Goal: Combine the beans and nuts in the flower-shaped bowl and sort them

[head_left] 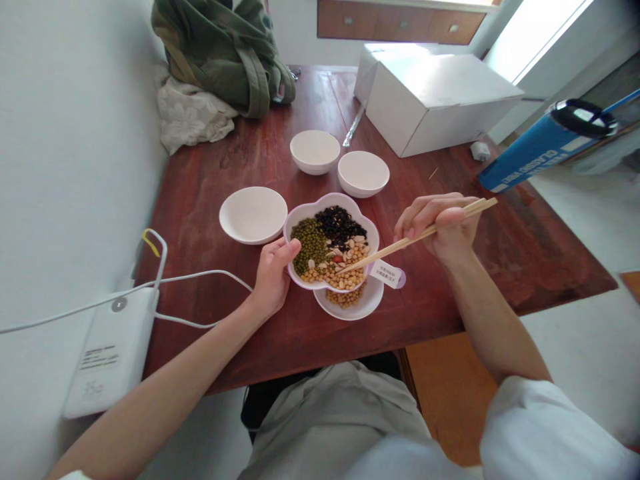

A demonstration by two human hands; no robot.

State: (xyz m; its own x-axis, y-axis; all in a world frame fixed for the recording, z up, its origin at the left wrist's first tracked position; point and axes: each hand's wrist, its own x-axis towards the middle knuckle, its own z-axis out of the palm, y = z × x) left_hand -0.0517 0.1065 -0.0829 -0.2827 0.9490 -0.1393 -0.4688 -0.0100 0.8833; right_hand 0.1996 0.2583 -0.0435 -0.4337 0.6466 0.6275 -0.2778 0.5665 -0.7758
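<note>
Flower-shaped lilac-rimmed dish [325, 268] of sorted beans, held near the table's front edge.
Dish holds dark green beans [309, 244], black beans [342, 225], yellow soybeans [334, 275] and pale peanuts; left hand [273, 279] grips its left rim, fingers closed. Right hand [445, 223] has fingers closed around light wooden chopsticks [417, 237], tips at the soybeans. A round white bowl [359, 308] with soybeans sits partly beneath the dish, toward the front edge. Three plain white bowls stand beyond and left; a white cardboard box [435, 100] occupies the far right corner area, a blue tumbler [540, 150] the right edge.
</note>
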